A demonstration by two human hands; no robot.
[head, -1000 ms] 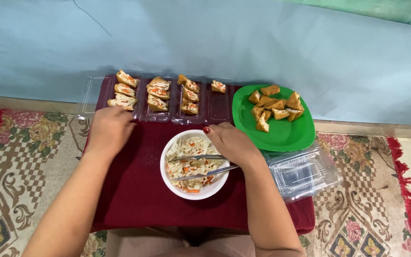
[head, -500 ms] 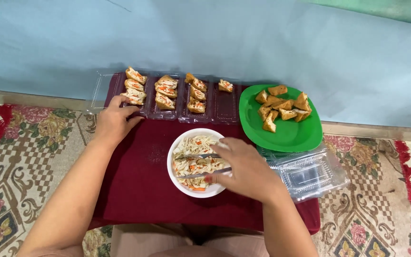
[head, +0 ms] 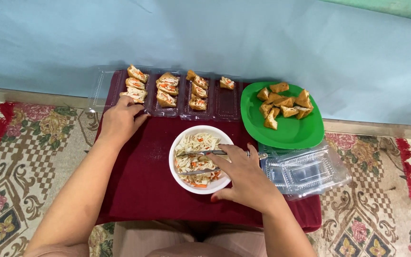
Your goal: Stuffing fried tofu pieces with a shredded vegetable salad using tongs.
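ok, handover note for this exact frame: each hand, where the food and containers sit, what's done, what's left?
Left hand: rests at the leftmost clear tray, fingertips by its filled pieces; nothing gripped.
Right hand: over the white bowl of shredded filling, holding metal tongs in it.
Plain fried pieces sit on the green plate; empty clear containers are stacked to its right, on the red cloth.
Done: four trays hold three, three, three and one filled pieces.
Left: the last tray is mostly bare; the plate pieces look unfilled.
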